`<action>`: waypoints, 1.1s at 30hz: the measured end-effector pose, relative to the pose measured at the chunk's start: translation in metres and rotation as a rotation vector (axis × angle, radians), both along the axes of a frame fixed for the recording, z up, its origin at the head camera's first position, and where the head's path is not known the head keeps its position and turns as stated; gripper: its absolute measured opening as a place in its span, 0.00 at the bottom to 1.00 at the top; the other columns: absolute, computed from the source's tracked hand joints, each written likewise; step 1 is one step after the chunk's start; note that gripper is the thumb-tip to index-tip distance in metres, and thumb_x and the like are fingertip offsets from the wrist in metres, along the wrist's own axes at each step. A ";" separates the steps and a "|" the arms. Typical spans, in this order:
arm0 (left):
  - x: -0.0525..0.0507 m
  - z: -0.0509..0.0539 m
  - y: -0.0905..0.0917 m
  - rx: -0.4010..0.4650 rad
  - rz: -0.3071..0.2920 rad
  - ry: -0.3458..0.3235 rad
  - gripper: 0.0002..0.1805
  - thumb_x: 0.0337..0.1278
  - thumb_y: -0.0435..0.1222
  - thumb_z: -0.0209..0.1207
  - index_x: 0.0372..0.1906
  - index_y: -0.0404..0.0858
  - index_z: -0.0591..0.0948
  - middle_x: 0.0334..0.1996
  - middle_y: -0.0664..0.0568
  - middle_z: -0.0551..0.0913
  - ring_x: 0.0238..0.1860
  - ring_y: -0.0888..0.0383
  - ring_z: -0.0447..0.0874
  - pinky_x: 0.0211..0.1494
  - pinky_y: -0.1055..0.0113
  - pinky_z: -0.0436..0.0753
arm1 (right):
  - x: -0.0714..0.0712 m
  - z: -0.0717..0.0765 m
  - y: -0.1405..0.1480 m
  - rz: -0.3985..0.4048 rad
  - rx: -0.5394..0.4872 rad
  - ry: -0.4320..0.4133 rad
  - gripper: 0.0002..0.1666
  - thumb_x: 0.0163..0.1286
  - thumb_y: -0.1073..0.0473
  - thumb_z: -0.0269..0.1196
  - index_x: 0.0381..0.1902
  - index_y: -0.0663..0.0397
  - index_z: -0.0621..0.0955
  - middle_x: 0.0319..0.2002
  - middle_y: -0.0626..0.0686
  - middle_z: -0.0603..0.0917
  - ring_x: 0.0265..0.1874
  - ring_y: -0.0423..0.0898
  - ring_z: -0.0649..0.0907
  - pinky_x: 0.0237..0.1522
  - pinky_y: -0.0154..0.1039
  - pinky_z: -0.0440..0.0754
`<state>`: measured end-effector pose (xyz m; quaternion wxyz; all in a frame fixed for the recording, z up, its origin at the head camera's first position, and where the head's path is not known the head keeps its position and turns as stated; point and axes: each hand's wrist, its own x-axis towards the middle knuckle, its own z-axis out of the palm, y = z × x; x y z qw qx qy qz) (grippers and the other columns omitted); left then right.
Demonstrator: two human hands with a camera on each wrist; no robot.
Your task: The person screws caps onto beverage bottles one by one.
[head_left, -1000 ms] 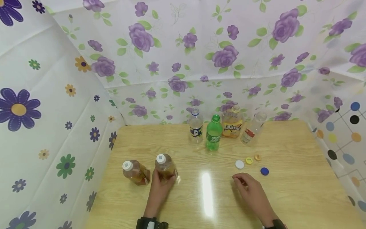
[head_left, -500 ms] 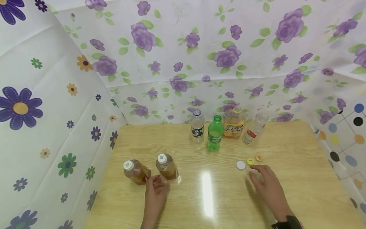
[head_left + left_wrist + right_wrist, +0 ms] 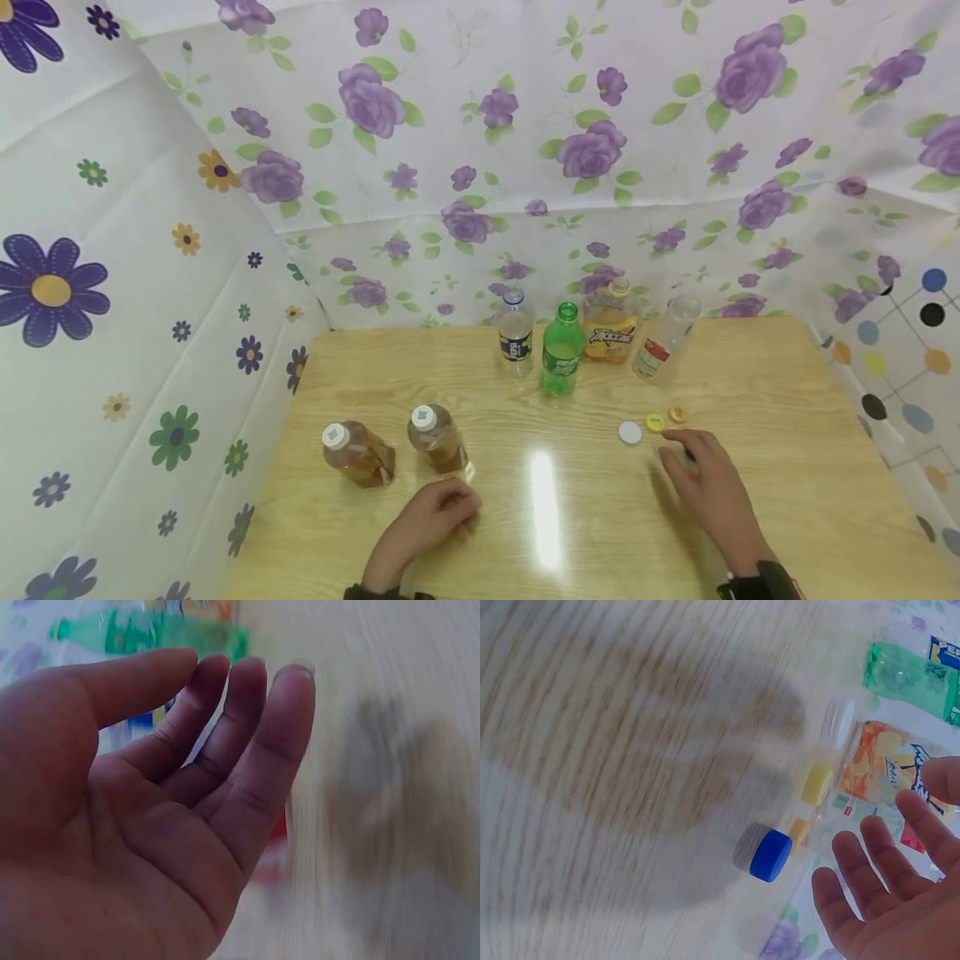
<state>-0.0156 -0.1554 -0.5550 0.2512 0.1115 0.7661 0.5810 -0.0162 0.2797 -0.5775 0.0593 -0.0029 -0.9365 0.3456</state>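
My left hand [image 3: 431,521] hovers over the table in front of two capped bottles of amber drink, with its fingers loosely bent and nothing held. One bottle [image 3: 442,450] stands just beyond it, the other bottle [image 3: 366,460] further left. My right hand [image 3: 711,492] reaches over the blue bottle cap [image 3: 771,856], mostly covering it in the head view. Its fingers are spread and bent, apart from the cap in the right wrist view. Beside it lie a white cap [image 3: 630,432], a yellow cap [image 3: 655,422] and an orange cap [image 3: 677,414].
Along the back stand uncapped bottles: a clear Pepsi bottle [image 3: 515,346], a green bottle [image 3: 562,354], an iced-tea bottle [image 3: 611,337] and a clear bottle with a red label [image 3: 660,350]. Flowered cloth [image 3: 450,167] hangs behind the wooden table [image 3: 570,508].
My left hand has let go of the right-hand amber bottle and drawn back toward me. My right hand has moved right, over the blue cap.
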 end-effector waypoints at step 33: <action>-0.116 -0.005 0.161 0.006 0.447 0.342 0.40 0.68 0.42 0.72 0.76 0.40 0.64 0.68 0.40 0.66 0.66 0.40 0.71 0.64 0.49 0.77 | 0.000 -0.007 0.000 0.019 -0.042 0.029 0.18 0.82 0.53 0.63 0.62 0.57 0.82 0.62 0.64 0.78 0.61 0.67 0.77 0.56 0.69 0.76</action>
